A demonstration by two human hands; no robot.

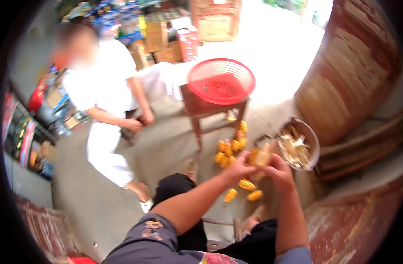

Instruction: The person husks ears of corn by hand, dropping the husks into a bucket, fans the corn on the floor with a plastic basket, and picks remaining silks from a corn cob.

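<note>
Between both hands is an ear of corn [263,155], its surface pale like husk; blur hides the finer detail. My left hand [240,168] is closed on its left side, and my right hand [279,170] grips it from the right. Below them on the floor lie a few loose yellow corn ears [247,185]. More bare ears form a pile [225,152] just beyond my left hand. To the right of my right hand stands a bucket [315,143] with dry pale husks [294,147] in it.
A red plastic basket [243,74] sits on a wooden stool [192,105] ahead. On the left, a person in white [107,75] sits with hands together. A worn wooden door [349,66] stands at right. Boxes [156,37] are stacked at the back, shelves [30,136] at far left.
</note>
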